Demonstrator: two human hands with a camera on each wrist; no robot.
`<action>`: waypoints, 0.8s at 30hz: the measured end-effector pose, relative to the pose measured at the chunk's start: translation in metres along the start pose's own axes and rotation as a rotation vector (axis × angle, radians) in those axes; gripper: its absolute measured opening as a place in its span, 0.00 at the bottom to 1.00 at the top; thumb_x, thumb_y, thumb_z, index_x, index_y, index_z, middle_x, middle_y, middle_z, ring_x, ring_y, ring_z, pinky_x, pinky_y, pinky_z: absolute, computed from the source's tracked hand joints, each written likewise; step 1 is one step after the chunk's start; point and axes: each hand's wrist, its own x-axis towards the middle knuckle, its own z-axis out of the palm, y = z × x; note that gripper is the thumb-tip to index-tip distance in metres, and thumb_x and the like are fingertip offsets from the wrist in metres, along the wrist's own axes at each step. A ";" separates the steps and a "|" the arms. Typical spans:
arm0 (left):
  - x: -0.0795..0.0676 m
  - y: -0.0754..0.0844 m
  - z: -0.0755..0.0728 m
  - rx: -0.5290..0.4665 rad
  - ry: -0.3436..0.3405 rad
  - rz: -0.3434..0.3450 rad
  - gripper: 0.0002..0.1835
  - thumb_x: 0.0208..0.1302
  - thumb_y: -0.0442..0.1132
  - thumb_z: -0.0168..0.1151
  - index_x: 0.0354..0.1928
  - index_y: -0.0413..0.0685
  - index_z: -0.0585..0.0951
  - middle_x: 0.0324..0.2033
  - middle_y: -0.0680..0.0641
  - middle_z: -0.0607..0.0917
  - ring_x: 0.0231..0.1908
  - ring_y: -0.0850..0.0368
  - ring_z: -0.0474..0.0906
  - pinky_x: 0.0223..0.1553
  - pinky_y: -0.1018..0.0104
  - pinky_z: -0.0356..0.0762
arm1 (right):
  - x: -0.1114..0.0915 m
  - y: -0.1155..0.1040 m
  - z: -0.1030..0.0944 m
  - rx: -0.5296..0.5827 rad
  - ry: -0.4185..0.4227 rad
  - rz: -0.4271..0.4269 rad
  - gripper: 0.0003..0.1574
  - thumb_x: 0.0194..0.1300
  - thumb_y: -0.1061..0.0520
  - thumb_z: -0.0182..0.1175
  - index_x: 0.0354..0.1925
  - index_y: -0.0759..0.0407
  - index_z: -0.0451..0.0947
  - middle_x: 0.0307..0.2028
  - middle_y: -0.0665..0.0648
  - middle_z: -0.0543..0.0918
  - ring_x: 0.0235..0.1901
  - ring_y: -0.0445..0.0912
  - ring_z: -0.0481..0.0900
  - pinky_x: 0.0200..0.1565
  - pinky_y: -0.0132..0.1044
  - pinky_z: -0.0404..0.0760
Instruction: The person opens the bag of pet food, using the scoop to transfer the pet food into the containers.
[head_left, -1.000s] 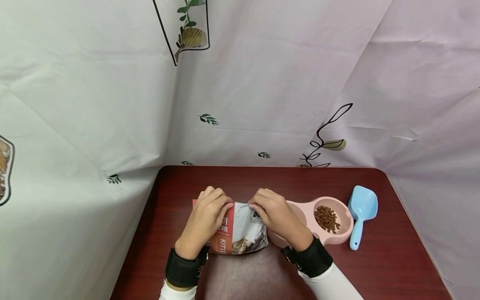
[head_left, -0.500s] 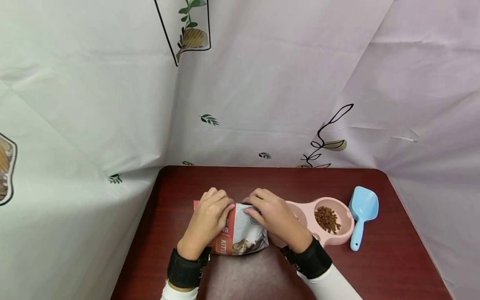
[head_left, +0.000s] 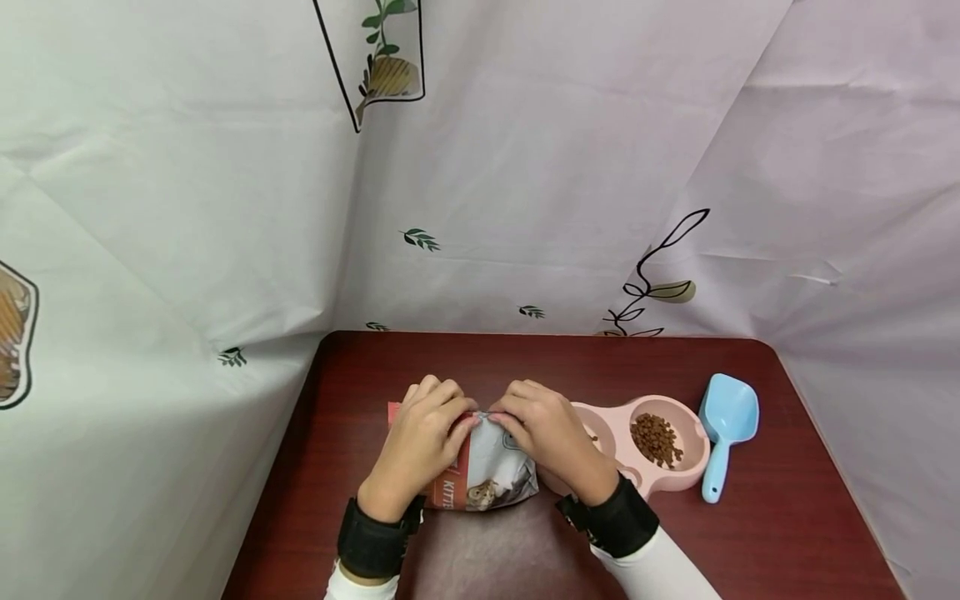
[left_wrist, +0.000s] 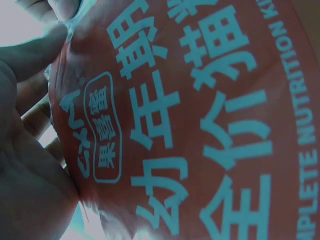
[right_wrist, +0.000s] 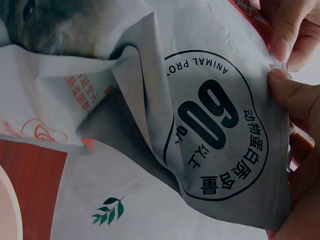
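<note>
A red and white bag of kitten food (head_left: 491, 467) stands on the table with its top edge between both hands. My left hand (head_left: 420, 437) pinches that edge on the red side, thumb toward me. On the white side, my right hand (head_left: 551, 429) pinches the same edge, its fingertips close to the left ones. The right wrist view shows the bag's white panel (right_wrist: 215, 100) creased, with the thumb (right_wrist: 292, 92) pressed at its rim. Large lettering covers the red panel (left_wrist: 175, 125) in the left wrist view. Whether the bag's mouth is sealed cannot be told.
To the right of the bag is a pink double bowl (head_left: 622, 414), partly behind my right hand. Brown kibble (head_left: 655, 439) lies in its right-hand hollow. A light blue scoop (head_left: 729, 412) lies beside the bowl. Patterned cloth (head_left: 480, 275) hangs behind the table.
Along the bag's top edge, the right fingertips have shifted left and the left fingertips slightly right, so the hands are closer together. Bowl and scoop have stayed in place.
</note>
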 end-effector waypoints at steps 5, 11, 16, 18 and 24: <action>0.001 0.002 0.002 -0.015 0.023 -0.002 0.03 0.65 0.38 0.72 0.33 0.52 0.87 0.31 0.57 0.81 0.35 0.57 0.71 0.37 0.63 0.65 | 0.001 -0.001 -0.001 -0.008 0.002 0.005 0.04 0.64 0.56 0.72 0.31 0.51 0.86 0.29 0.46 0.81 0.30 0.40 0.78 0.32 0.34 0.79; 0.001 0.002 0.005 -0.026 0.057 0.016 0.04 0.61 0.36 0.75 0.31 0.50 0.88 0.29 0.56 0.82 0.34 0.57 0.72 0.36 0.63 0.65 | 0.002 -0.003 -0.003 -0.047 -0.031 0.032 0.03 0.64 0.55 0.72 0.33 0.50 0.87 0.30 0.46 0.82 0.31 0.41 0.79 0.33 0.35 0.80; 0.001 0.003 0.005 -0.013 0.064 0.034 0.04 0.61 0.38 0.76 0.30 0.50 0.88 0.28 0.56 0.82 0.33 0.58 0.71 0.35 0.64 0.64 | 0.005 -0.008 -0.006 -0.103 -0.059 0.007 0.04 0.65 0.53 0.71 0.38 0.50 0.88 0.34 0.46 0.83 0.34 0.42 0.80 0.35 0.36 0.81; 0.001 0.003 0.004 -0.010 0.052 0.030 0.04 0.62 0.38 0.75 0.31 0.50 0.88 0.28 0.56 0.82 0.33 0.58 0.71 0.35 0.64 0.64 | 0.006 -0.009 -0.006 -0.106 -0.062 -0.014 0.05 0.66 0.53 0.71 0.39 0.51 0.88 0.34 0.46 0.83 0.35 0.42 0.80 0.35 0.35 0.81; -0.001 0.005 -0.001 0.012 -0.002 0.007 0.03 0.67 0.38 0.70 0.34 0.51 0.87 0.31 0.56 0.81 0.35 0.58 0.71 0.37 0.64 0.66 | 0.007 -0.010 -0.004 -0.114 -0.030 -0.055 0.03 0.63 0.54 0.72 0.33 0.51 0.88 0.30 0.46 0.81 0.31 0.41 0.77 0.31 0.34 0.79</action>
